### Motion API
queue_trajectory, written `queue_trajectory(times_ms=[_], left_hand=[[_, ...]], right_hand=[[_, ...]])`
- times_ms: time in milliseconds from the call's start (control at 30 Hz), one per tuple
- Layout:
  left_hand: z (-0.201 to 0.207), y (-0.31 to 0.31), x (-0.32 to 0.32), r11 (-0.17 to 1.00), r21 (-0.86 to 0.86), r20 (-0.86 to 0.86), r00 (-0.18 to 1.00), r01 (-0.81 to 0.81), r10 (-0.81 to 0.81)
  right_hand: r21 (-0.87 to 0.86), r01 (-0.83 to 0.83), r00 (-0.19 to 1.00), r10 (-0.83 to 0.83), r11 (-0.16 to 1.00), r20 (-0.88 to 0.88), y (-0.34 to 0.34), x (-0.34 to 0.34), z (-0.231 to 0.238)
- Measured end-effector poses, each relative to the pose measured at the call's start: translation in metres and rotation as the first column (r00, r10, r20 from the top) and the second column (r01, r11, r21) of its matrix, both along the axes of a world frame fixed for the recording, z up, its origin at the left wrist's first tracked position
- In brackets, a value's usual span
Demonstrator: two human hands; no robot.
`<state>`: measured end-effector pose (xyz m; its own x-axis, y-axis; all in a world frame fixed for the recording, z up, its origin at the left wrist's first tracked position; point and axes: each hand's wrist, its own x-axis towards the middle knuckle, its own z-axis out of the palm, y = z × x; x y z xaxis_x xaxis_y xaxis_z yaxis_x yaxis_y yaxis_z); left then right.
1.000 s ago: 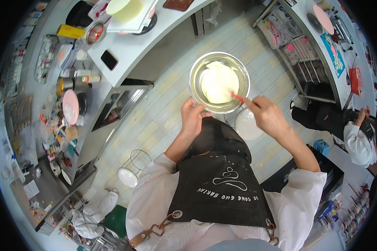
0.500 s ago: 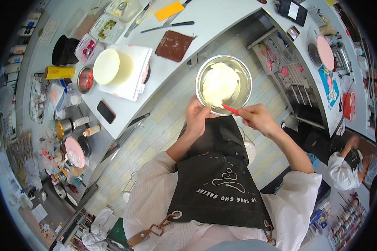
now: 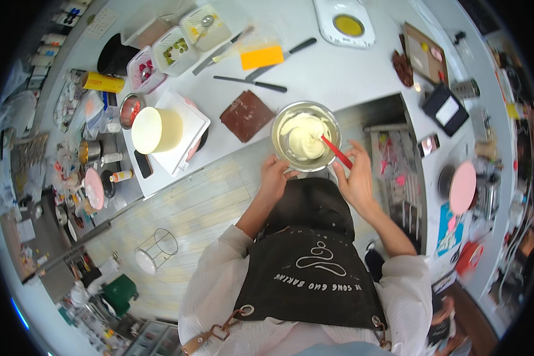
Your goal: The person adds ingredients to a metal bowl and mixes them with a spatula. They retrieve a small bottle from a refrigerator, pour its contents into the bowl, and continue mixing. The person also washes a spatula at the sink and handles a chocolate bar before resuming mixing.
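Observation:
My left hand [image 3: 274, 177] grips the near left side of a round metal mixing bowl [image 3: 279, 144], fingers at its outside. Pale cream [image 3: 305, 132], swirled and thick, lies inside. A spatula with a red handle [image 3: 337, 153] leans in the bowl, its handle over the right rim and its blade in the cream. Beside that handle my right hand [image 3: 357, 178] has its fingers spread, the thumb close to the bowl's near right side. The bowl is at the front edge of the white table.
Left of the bowl are a brown square sheet [image 3: 247, 115] and a pale frosted cake [image 3: 156, 130] on a white board. Farther back lie long knives [image 3: 250, 83], an orange scraper [image 3: 262, 57] and fruit baskets [image 3: 175, 51]. A scale [image 3: 345, 24] stands at the far side.
My view has turned, and the bowl is now at the table's edge instead of over the floor. My right hand has loosened from the red handle, its fingers now spread.

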<state>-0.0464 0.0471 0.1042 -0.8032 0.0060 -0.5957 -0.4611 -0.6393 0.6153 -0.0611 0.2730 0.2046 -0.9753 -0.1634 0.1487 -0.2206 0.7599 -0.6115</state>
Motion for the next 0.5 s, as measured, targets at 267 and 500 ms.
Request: queue_trajectory(times_ms=[267, 500], left_hand=[[-0.061, 0.035, -0.078, 0.981, 0.1, 0.022, 0.987, -0.164, 0.162], [-0.129, 0.058, -0.13, 0.976, 0.085, 0.016, 0.98, -0.2, 0.2]], right_hand=[[-0.382, 0.0, 0.871, 0.188, 0.924, 0.454, 0.078, -0.006, -0.039], [-0.461, -0.094, 0.408, 0.456, 0.883, 0.791, 0.136, -0.008, -0.098]])
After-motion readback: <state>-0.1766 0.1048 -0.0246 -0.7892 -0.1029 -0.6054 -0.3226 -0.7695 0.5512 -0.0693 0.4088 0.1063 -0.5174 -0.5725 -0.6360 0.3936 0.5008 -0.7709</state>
